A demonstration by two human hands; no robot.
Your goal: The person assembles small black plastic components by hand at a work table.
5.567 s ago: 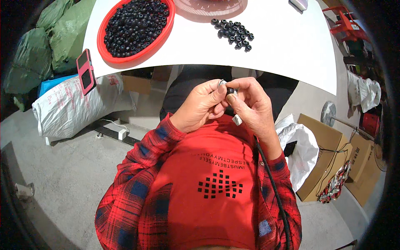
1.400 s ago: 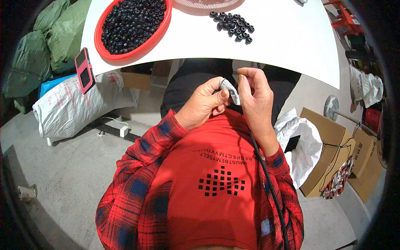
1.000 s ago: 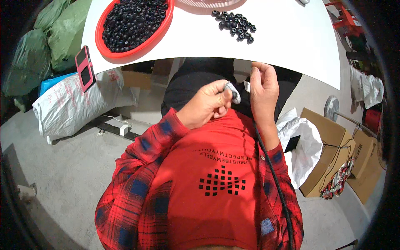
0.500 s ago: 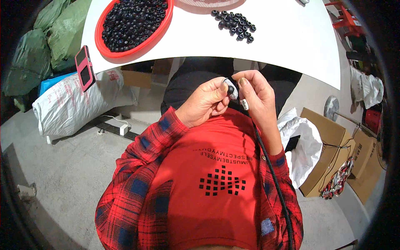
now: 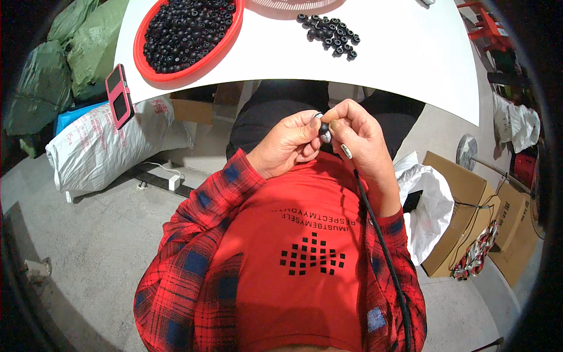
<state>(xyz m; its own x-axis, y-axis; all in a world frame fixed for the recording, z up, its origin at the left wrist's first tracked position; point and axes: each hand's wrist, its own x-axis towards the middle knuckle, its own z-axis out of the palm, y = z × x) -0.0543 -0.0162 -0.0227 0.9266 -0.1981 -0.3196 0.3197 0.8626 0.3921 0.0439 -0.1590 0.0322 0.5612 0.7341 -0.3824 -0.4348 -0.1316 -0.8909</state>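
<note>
My left hand (image 5: 291, 139) pinches a small round black part (image 5: 324, 127) between thumb and forefinger, above my lap. A whitish speckled covering (image 5: 326, 137) shows just beside the part, perhaps a finger wrap. My right hand (image 5: 359, 132) meets it from the other side, thumb and forefinger closed at the same black part. A small pale oval piece (image 5: 346, 151) shows at the lower edge of my right hand; how it is held I cannot tell. On the table, a red basin (image 5: 141, 61) is filled with similar black parts, and a loose pile of them (image 5: 332, 34) lies farther right.
The white table (image 5: 399, 64) spans the far side. A pinkish basket (image 5: 293, 8) is cut off at its back edge. A black cable (image 5: 381, 240) runs down my front. White sacks (image 5: 105, 149) stand left, with a pink phone case (image 5: 119, 97) above; cardboard boxes (image 5: 451, 176) stand right.
My right hand has moved left toward my left hand, and its thumb and forefinger now close at the black part. The pale oval piece has turned and shifted slightly. My left hand stays nearly still.
</note>
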